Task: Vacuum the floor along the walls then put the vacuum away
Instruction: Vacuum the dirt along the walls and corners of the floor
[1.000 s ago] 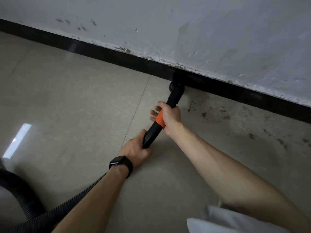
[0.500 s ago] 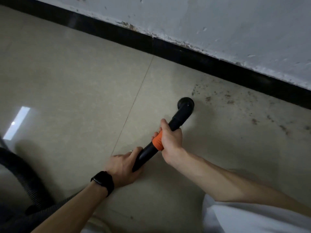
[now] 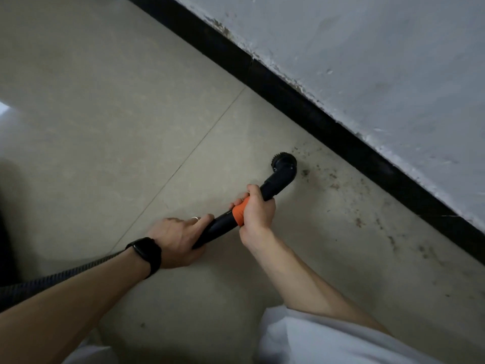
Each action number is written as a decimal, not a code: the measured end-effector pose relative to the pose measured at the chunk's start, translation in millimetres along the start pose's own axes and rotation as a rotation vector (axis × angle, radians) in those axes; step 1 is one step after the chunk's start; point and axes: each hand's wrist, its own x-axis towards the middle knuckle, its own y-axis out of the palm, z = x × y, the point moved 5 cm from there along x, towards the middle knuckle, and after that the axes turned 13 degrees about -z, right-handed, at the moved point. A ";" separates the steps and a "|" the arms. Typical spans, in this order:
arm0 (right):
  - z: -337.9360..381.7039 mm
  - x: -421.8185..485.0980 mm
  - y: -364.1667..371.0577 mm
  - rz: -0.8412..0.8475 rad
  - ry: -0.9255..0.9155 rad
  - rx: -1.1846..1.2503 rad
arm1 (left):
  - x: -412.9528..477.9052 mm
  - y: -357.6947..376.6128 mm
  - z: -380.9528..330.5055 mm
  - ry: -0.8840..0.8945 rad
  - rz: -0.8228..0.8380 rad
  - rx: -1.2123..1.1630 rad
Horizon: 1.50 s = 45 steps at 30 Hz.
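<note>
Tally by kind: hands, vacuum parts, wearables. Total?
Hands: 2 (left hand, right hand)
Vacuum parts: 3 (nozzle, wand, hose)
Wearables: 2 (watch, ring)
Total: 7

Black smartwatch (image 3: 147, 252) sitting on a wrist, thin ring (image 3: 194, 219) showing on a finger. White garment (image 3: 328, 340) filling the bottom edge. Black baseboard (image 3: 301, 109) running diagonally, chipped paint flaking along its top. Bright patch (image 3: 4, 107) glaring at the left edge.
</note>
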 end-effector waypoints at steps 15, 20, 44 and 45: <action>31.4 17.9 5.8 0.022 -0.011 0.024 | 35.4 1.9 -8.4 0.021 -0.033 0.007; 44.1 26.4 7.9 0.013 -0.019 0.029 | 52.3 -2.0 -12.7 -0.010 0.011 0.023; 84.4 36.8 47.1 0.007 -0.062 -0.004 | 92.9 -25.6 -3.0 -0.269 -0.062 -0.148; 83.6 34.7 52.3 0.022 -0.064 -0.011 | 91.3 -26.9 0.7 -0.291 -0.077 -0.162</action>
